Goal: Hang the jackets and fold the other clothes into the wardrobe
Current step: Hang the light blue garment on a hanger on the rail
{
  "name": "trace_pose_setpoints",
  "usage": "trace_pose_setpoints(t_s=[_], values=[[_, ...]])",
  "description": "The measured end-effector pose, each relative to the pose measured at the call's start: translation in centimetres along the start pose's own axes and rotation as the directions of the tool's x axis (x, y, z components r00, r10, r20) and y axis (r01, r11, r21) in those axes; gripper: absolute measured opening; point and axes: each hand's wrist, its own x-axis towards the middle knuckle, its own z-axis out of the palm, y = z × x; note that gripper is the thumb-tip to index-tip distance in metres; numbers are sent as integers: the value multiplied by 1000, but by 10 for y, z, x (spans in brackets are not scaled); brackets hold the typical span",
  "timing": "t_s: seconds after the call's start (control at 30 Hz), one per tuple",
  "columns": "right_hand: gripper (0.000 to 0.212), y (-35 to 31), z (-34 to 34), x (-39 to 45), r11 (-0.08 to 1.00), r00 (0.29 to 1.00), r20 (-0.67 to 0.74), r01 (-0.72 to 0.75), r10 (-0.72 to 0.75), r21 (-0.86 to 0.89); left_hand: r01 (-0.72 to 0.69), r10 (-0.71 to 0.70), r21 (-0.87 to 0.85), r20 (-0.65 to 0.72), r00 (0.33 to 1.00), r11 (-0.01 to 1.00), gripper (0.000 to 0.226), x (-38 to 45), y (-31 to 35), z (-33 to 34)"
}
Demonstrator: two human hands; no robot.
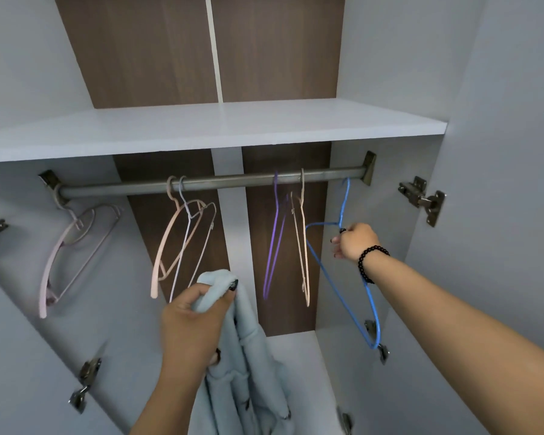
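Gripping a bunched fold of a pale blue jacket (248, 356), the left hand (192, 328) sits nearest the camera, fingers curled round the cloth and the thumb pressed across its top edge; the rest of the garment hangs down below the fingers and out of view at the bottom. Further in and off to the right of that hand, the right hand (355, 241), a dark bead bracelet (369, 262) on its wrist, pinches the neck of a blue hanger (343, 277) just below its hook, fingertips closed on the wire. That hook sits on the rail (220, 182) straight above the fingers, near the rail's right bracket, and the hanger's frame slants down below the wrist. Just left of the right fingers hang a beige hanger (303, 246) and a purple hanger (275, 240), close enough to crowd the blue one. Above the left fingers two more, a peach hanger (167, 243) and a white wire hanger (186, 240), hang together, their lower ends just behind the jacket's top. Far left of both hands a pink hanger (60, 255) hangs at the rail's left bracket. Beyond, a white shelf (201, 127) spans the wardrobe (500, 120) over the rail, and a door hinge (423, 199) sits right of the right hand.
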Motion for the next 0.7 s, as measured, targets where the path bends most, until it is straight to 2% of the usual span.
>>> trace_pose_setpoints(t_s=[0.07,0.23,0.3,0.33,0.53,0.6,0.67,0.7], values=[[36,4,-8,-21,999,999,50,-13,11,37,-36,36,25,-12,999,999,25,-20,4,0],[15,25,-33,-76,999,995,102,11,-7,-32,-68,68,53,-14,998,996,30,-71,6,0],[40,35,-43,-99,999,994,109,23,-19,-37,-52,53,58,-4,999,997,28,-92,2,-1],[46,39,-47,-111,999,992,125,25,-21,-31,-41,41,53,0,999,998,26,-102,-1,-1],[50,57,-78,-168,974,984,84,170,-158,-151,-49,48,79,16,999,996,23,-157,-13,-6],[45,62,-89,-187,986,985,127,134,-121,-102,-46,44,82,22,999,996,22,-169,-16,-11],[29,65,-98,-209,994,968,235,98,-85,-42,-47,45,85,27,999,995,21,-179,-18,-17],[25,65,-102,-219,990,960,263,118,-95,-71,-46,44,80,27,999,996,21,-183,-19,-21]])
